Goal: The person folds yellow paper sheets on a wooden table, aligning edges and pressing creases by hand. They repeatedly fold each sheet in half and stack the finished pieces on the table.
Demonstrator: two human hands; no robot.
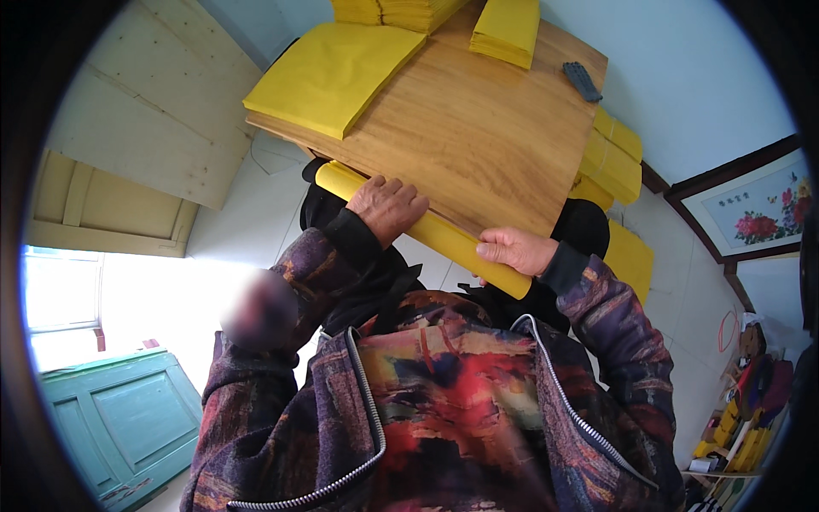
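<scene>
A long curved bundle of yellow paper [450, 241] lies slantwise over my lap, along the near edge of the wooden table [478, 136]. My left hand [390, 207] is closed over its left half, knuckles up and fingers curled. Nearer the right end, my right hand [519, 249] grips the bundle with the thumb on top; most of its fingers are hidden beneath. Whether the bundle is rolled or folded I cannot tell. On the table's left side lies a broad stack of flat yellow paper [337, 72].
Narrower yellow paper stacks [505, 32] sit at the table's far side, near a dark remote control [582, 81]. Tied yellow bundles [612, 154] rest beyond the right edge. A framed flower picture [751, 205] stands at right; a plywood board [153, 94] leans at left.
</scene>
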